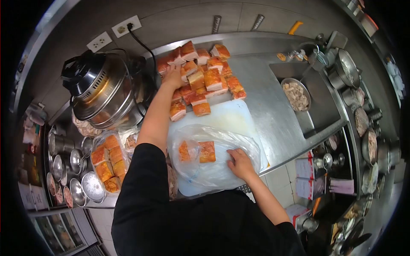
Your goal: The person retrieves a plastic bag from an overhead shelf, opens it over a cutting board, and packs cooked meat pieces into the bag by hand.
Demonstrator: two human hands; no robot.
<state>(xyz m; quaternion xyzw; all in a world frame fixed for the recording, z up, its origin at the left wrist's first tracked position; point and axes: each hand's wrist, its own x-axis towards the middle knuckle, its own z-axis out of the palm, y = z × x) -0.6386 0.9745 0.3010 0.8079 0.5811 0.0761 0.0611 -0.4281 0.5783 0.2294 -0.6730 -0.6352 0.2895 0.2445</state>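
Several golden-brown blocks of meat with pale sides are heaped on the steel counter behind the cutting board. My left hand reaches to the left part of this heap, its fingers touching the blocks; whether it grips one is unclear. A clear plastic bag lies on the pale blue cutting board, with two meat pieces inside its left part. My right hand rests on the right side of the bag, thumb and fingers apart.
A steel appliance with a black top stands at the left, its cord running to a wall outlet. Bagged meat blocks lie near it. At the right, a sink holds a bowl of pale pieces.
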